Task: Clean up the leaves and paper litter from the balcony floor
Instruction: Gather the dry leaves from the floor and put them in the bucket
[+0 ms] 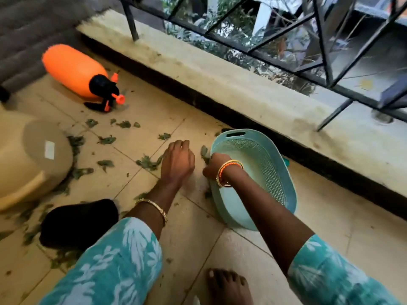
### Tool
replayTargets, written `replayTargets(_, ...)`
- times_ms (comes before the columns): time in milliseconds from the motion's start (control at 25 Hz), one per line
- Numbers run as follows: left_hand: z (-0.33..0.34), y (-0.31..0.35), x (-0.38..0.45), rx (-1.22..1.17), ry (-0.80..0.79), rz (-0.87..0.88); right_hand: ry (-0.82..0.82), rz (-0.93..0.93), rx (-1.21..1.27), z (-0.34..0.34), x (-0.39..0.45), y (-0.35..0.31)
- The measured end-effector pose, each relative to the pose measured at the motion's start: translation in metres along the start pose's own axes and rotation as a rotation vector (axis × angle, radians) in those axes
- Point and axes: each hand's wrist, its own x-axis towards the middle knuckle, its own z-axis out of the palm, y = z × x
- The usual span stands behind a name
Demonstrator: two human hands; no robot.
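Beige bucket [33,159]: overturned at the left edge and partly cut off by the frame; a white label on its base is too blurred to read.
Dark object [77,223]: a black shape on the floor beside the left knee, too dim to identify.
Orange sprayer [74,70]: lies on its side by the wall, black pump head and orange nozzle toward the camera; no writing legible.
Leaves [147,162]: green scraps scattered over the beige floor tiles [136,111], thickest around the bucket and the dark object; smaller bits are hard to make out.
Left hand [177,160]: back of the hand up, fingers curled down onto the floor beside a clump of leaves; whatever is under them is hidden, so the grip cannot be told.
Right hand [214,165]: at the near rim of the teal basket [264,168], fingers closed around a few leaves, largely concealed by the hand; beaded bracelets at the wrist.
Teal basket: perforated, tilted on the floor against the dark skirting, its interior mostly bare.
Railing [319,40]: black metal, blurred foliage beyond.
Foot [229,287]: bare, cut off at the bottom edge.
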Motion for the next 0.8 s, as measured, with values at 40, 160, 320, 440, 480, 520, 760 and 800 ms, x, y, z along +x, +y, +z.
replayTargets(40,0.0,0.003,0.003,-0.009,0.009,0.001,0.02,0.009,-0.007,-0.006,-0.004,0.004)
replayTargets(160,0.007,0.025,0.004,-0.023,-0.007,0.045,0.058,0.056,0.006,-0.031,-0.017,0.032)
replayTargets(320,0.022,0.057,0.001,-0.013,-0.072,0.174,0.05,0.145,-0.021,-0.03,-0.042,0.083)
replayTargets(440,0.031,0.071,-0.002,0.009,-0.089,0.225,-0.011,0.29,-0.073,-0.035,-0.067,0.121)
replayTargets(480,0.036,0.076,-0.004,0.017,-0.097,0.238,-0.009,0.351,-0.048,-0.031,-0.071,0.138)
replayTargets(520,0.04,0.08,-0.007,0.021,-0.112,0.247,-0.004,0.368,-0.047,-0.03,-0.082,0.139)
replayTargets(760,0.058,0.089,-0.021,0.011,-0.174,0.277,0.091,-0.181,-0.108,0.158,-0.118,0.145)
replayTargets(800,0.058,0.088,-0.021,0.013,-0.177,0.272,0.103,-0.133,-0.136,0.155,-0.095,0.161)
